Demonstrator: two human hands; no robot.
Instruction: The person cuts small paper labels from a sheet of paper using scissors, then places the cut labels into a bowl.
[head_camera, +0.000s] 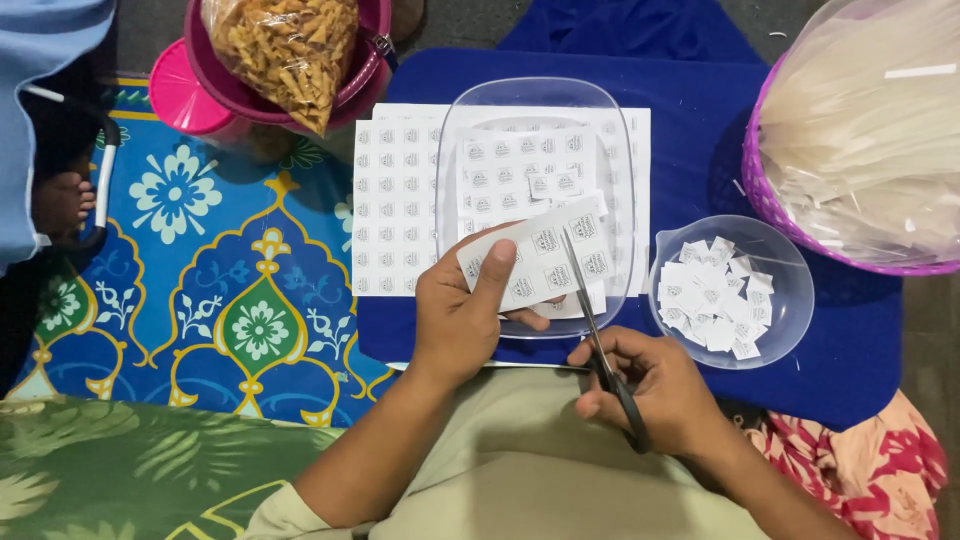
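Note:
My left hand (460, 315) pinches a white strip of printed labels (540, 262) over a clear rectangular tray (620, 190), thumb on top of the paper. My right hand (655, 390) grips black-handled scissors (592, 325), whose blades are slid into the strip's middle. Inside the tray lie more cut label strips (525, 170). Under the tray lies a full sheet of printed labels (392, 200).
A small clear round bowl (790, 300) at right holds several cut single labels. A purple basket (762, 195) of clear plastic bags sits at far right. A pink tub (215, 80) with a bag of snacks stands at the top. A blue cloth (690, 130) covers a patterned mat (230, 290); another person's foot (60, 200) is at left.

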